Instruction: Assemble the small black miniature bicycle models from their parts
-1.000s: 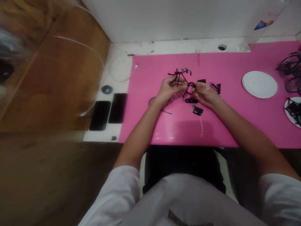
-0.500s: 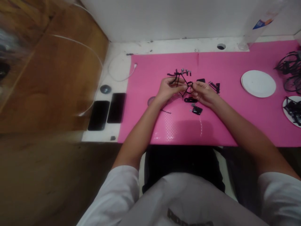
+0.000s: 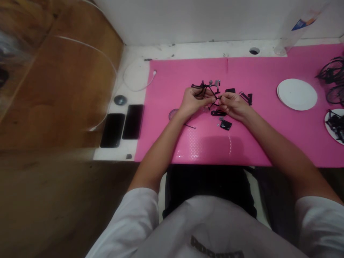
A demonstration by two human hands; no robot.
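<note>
A small black bicycle frame [image 3: 212,91] is held above the pink mat [image 3: 258,143], with the thumb and fingers of my left hand [image 3: 194,101] closed round it. My right hand [image 3: 233,105] is pinched at the frame's right side; whatever lies between its fingertips is too small to make out. Just below the hands are a long black part [image 3: 218,113] and a black square piece [image 3: 225,124]. Behind my right hand lie a dark block [image 3: 230,90] and some black bars [image 3: 246,98]. A small wheel [image 3: 173,114] is partly hidden by my left forearm.
White plates [image 3: 297,94] are stacked on the right, near dark model bicycles [image 3: 331,71] and a plate of black parts [image 3: 335,123]. Two phones [image 3: 113,130] [image 3: 133,122], a round dark object [image 3: 120,100] and a white cable [image 3: 139,89] are at left. A clear bottle [image 3: 295,32] lies behind.
The bicycle frame has turned slightly in my left hand, and its upper end sits a little differently. My right hand stays pinched beside it. The whole view has shifted slightly.
</note>
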